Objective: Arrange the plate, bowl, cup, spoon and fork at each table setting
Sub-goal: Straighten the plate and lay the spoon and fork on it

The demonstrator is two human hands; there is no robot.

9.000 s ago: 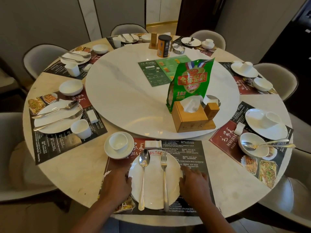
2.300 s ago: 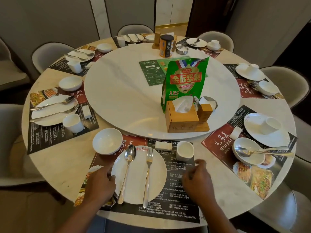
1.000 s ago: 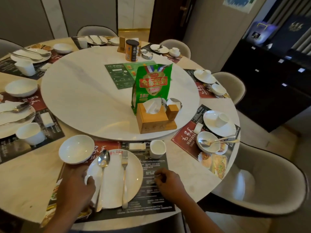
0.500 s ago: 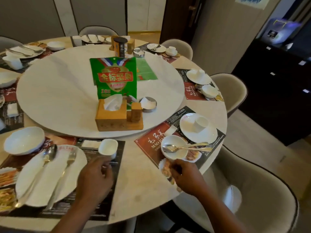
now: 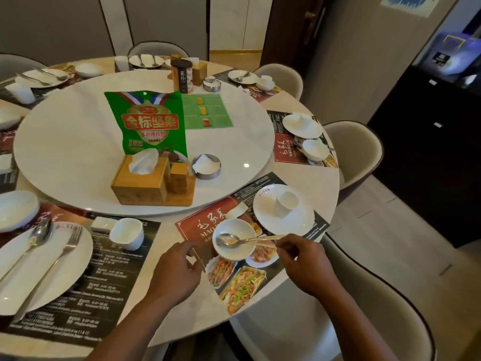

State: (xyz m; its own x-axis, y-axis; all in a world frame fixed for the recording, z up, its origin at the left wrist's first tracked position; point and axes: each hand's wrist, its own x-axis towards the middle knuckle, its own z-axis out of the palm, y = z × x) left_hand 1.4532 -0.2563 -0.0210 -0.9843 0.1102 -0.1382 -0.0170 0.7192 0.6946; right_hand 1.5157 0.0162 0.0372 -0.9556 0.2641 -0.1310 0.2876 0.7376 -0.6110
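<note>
right hand (image 5: 303, 259) fingers pinch the spoon (image 5: 234, 239) handle over the bowl (image 5: 234, 242); left hand (image 5: 174, 272) fingers loosely curled, empty. glazed bowl looks slippery, fragile: grip its rim.

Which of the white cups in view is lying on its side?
The cup on the plate just beyond the right hand lies tipped over; the cup at the finished setting on the left stands upright.

Left hand (image 5: 175, 274) and right hand (image 5: 304, 261) bare; forearms unsleeved; no rings or watch visible.
</note>
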